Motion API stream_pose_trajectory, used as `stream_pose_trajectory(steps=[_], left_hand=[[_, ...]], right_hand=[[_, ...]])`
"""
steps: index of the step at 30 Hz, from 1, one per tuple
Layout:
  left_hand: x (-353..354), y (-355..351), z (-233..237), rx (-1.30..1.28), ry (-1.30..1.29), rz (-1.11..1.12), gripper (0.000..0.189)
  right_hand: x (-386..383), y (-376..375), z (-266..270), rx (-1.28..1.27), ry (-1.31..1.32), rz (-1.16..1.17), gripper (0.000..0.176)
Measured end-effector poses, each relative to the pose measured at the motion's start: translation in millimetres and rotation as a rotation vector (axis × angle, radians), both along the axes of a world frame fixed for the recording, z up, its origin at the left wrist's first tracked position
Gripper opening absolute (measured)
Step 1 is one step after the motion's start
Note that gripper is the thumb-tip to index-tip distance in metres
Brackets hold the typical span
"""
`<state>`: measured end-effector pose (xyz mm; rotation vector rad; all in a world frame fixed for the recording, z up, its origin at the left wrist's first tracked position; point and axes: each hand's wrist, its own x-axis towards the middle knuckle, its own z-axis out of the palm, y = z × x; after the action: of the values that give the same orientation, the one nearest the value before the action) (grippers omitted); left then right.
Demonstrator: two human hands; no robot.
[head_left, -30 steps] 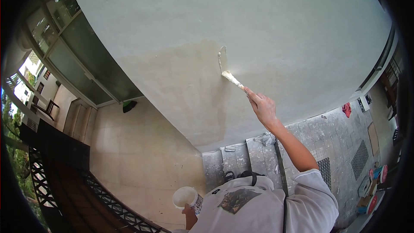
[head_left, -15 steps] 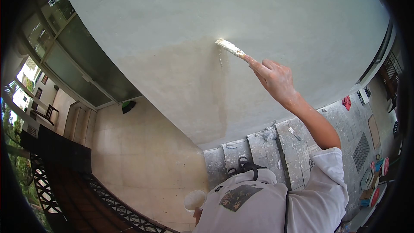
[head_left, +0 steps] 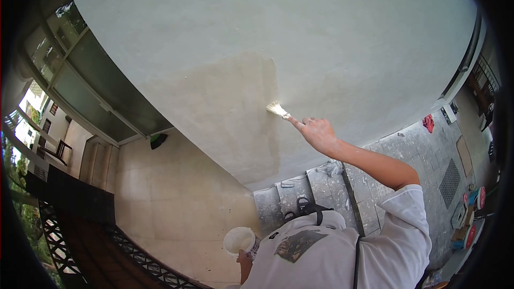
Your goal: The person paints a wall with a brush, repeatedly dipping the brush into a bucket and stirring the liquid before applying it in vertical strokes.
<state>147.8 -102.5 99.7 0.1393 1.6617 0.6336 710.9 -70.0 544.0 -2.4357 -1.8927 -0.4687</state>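
Observation:
My right hand is closed round the handle of a paintbrush. The brush's pale, splayed bristles press on the light wall. Around and left of the bristles lies a darker, damp-looking patch with a sharp right edge. Low in the view, my left hand grips a white bucket at its side, close to my body. The bucket holds something pale; what it is I cannot make out. Most of the left hand's fingers are hidden.
Grey splattered steps run along the wall's foot, with a crumpled plastic sheet on them. Beige tiled floor lies left, bordered by a dark railing. A red cloth and boxes sit at right.
My right hand has moved the brush down the wall, and its bristles now spread. The damp-looking patch shows a darker upper right edge. My left hand and the bucket have come further into view.

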Motion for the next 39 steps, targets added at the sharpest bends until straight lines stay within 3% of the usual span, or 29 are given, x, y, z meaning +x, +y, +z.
stream_pose_trajectory(steps=[5, 8, 16, 22, 25, 27, 28, 30, 36, 39], left_hand=[[4.1, 8.1, 8.0, 0.019, -0.005, -0.025, 0.042], [8.8, 5.1, 19.7, 0.037, 0.135, -0.053, 0.038], [7.7, -6.7, 29.6, 0.018, 0.139, -0.01, 0.026], [1.3, -15.9, 3.4, 0.037, 0.079, 0.053, 0.02], [-4.1, -23.5, -12.2, 0.067, 0.063, 0.073, 0.017], [0.6, -24.9, -12.5, 0.104, 0.038, 0.143, 0.016], [-0.7, -21.8, -13.8, 0.098, 0.044, 0.061, 0.017], [-10.3, -17.8, -25.1, 0.084, 0.057, -0.105, 0.018], [10.2, -6.9, -4.9, 0.062, 0.015, 0.029, 0.022], [19.7, 0.9, 4.9, 0.074, 0.039, 0.1, 0.024]], right_hand=[[4.6, 1.2, -40.9, -0.065, 0.116, -0.019, 0.046], [0.1, -1.6, -34.6, -0.019, 0.2, -0.017, 0.038], [5.7, 3.4, 95.1, 0.299, 0.174, -0.031, 0.026], [-5.3, -13.4, 126.9, 0.548, -0.066, -0.032, 0.039], [8.1, -9.1, 92.6, 0.375, -0.078, -0.034, 0.061], [14.2, -8.3, 49.8, 0.284, -0.081, 0.007, 0.066], [15.5, -7.5, 27.5, 0.238, -0.086, 0.026, 0.068], [14.3, -6.6, -12.9, 0.19, -0.052, 0.014, 0.066], [-3.7, -1.7, -118.8, -0.016, 0.167, 0.0, 0.053], [-6.2, 1.1, -122.8, -0.054, 0.227, -0.026, 0.043]])
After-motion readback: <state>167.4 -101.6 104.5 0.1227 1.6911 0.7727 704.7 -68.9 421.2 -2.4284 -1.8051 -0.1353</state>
